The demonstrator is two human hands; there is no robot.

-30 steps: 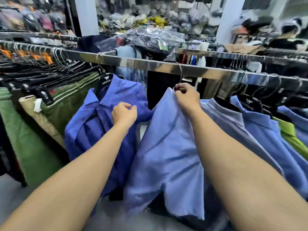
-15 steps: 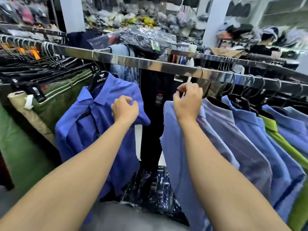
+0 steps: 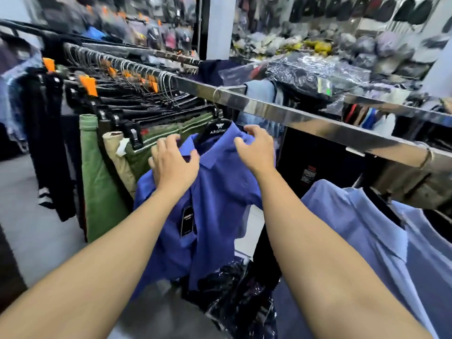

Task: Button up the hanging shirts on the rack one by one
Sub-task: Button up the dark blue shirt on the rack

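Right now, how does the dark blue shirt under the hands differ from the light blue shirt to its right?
The dark blue shirt is a deep royal blue; the light blue shirt is pale. Both hands, left and right, are at the dark blue shirt's collar; nothing touches the light blue one. The dark one's front shows a black tag; the light one shows none. Both hang from the rail.

Left hand (image 3: 175, 165) hides the blue shirt (image 3: 220, 192) placket; background shelves (image 3: 318, 40) blurred.

Glossy metal rail (image 3: 305, 118), matt blue cloth shirt (image 3: 220, 192)
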